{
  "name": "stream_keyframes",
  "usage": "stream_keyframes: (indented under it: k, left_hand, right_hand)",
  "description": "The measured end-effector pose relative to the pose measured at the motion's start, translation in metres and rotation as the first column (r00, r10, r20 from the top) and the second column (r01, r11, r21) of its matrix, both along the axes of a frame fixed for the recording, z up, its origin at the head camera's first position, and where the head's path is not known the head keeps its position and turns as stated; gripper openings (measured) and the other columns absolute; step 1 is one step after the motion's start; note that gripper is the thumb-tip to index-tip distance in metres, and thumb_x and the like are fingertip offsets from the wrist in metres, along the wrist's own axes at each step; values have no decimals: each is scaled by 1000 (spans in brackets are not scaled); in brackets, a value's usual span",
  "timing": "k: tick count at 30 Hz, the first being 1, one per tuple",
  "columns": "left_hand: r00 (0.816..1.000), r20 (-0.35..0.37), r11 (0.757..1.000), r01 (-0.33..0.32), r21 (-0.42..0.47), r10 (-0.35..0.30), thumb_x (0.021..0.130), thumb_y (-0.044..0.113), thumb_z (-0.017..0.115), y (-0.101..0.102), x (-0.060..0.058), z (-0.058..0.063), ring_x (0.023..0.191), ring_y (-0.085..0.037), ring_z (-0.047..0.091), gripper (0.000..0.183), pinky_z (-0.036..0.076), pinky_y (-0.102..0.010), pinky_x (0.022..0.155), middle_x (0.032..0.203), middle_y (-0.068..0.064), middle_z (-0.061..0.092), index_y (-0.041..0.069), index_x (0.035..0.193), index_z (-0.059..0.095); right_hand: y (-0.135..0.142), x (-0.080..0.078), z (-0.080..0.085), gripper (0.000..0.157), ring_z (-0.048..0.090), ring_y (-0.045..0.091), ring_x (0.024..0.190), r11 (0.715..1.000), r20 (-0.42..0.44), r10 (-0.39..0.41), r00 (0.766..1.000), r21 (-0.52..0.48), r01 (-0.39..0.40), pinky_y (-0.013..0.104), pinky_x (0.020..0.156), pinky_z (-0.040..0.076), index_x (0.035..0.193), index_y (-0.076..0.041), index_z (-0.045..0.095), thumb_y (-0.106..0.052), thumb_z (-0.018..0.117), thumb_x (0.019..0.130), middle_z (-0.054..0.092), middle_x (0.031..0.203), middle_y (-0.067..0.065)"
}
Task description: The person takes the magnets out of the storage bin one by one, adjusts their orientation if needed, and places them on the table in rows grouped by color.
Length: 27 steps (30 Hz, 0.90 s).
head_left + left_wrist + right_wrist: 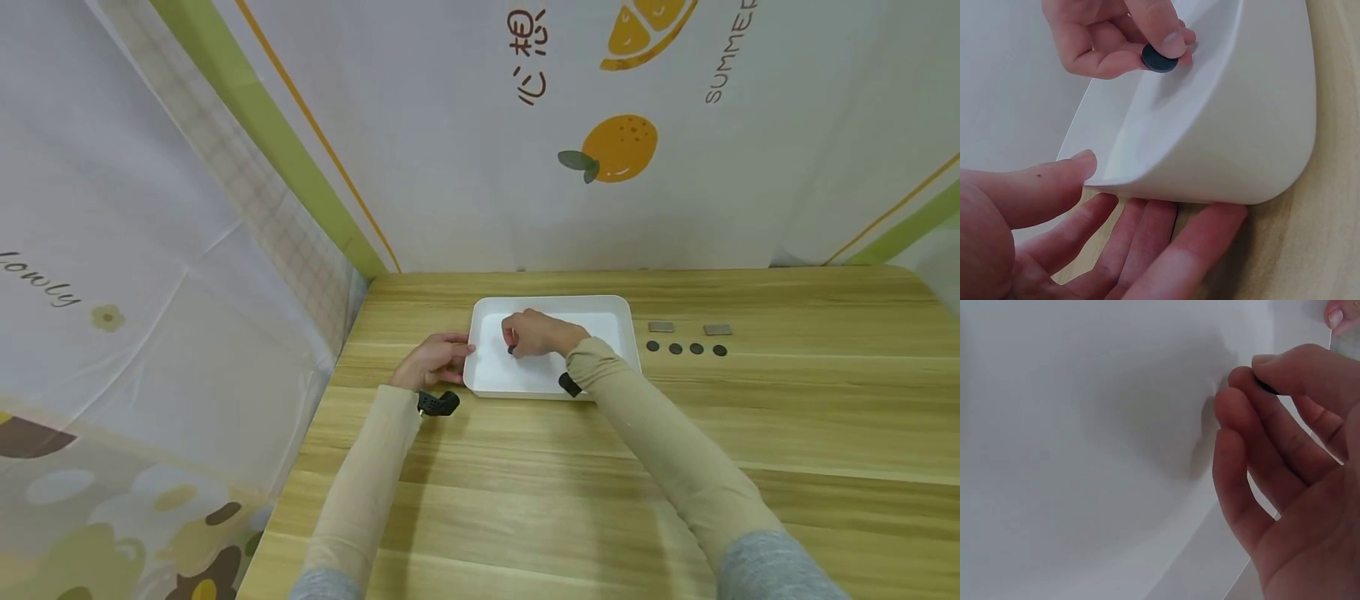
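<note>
Between thumb and fingers, my right hand (534, 333) pinches a small black disc (1159, 59) over the inside of the white tray (495, 373). Only a dark edge of the disc (1266, 387) shows in the right wrist view, the rest being covered by the thumb and fingers. My left hand (435, 362) holds the tray at its left side. Its thumb (1054, 184) lies at the rim, and the other fingers reach along the outer wall.
Right of the tray on the wooden table (510, 483), several dark round discs (676, 349) lie in a row. Behind them are two flat grey rectangular pieces, one on the left (661, 327) and one on the right (717, 330). A printed curtain (450, 167) hangs behind the table.
</note>
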State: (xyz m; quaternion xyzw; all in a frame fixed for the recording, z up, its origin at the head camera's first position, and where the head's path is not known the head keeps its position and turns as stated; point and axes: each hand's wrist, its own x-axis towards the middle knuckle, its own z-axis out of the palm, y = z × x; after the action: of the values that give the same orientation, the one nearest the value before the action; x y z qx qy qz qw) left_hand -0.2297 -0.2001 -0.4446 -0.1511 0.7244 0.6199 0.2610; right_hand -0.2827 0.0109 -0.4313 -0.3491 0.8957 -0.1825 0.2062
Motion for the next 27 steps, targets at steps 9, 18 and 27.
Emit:
stream_keyframes:
  k: [9,18,27]
  left_hand:
    - [1000,3,1000,5,-20,-5,97,13,57,-1,0,0,81,-16,66,48,57,-26,58,109,-11,63,6,142,43]
    - [1000,0,1000,14,-16,-14,97,12,56,-1,1,1,82,-15,66,48,57,-27,58,111,-11,63,5,143,43]
    - [1000,-1,999,19,-37,-19,97,13,56,0,1,1,84,-14,65,48,57,-27,60,114,-11,62,6,143,43]
  right_hand:
    - [14,-1,-2,17,57,17,84,999,47,8,999,-39,-6,26,75,45,104,-8,65,-7,63,87,66,95,7]
    - [26,0,3,20,56,18,85,996,73,1,997,-84,6,28,77,45,104,-6,66,-6,66,84,64,93,7]
    - [38,0,3,21,55,19,89,998,75,-35,997,-58,39,30,79,45,105,-9,65,-6,67,84,62,96,7]
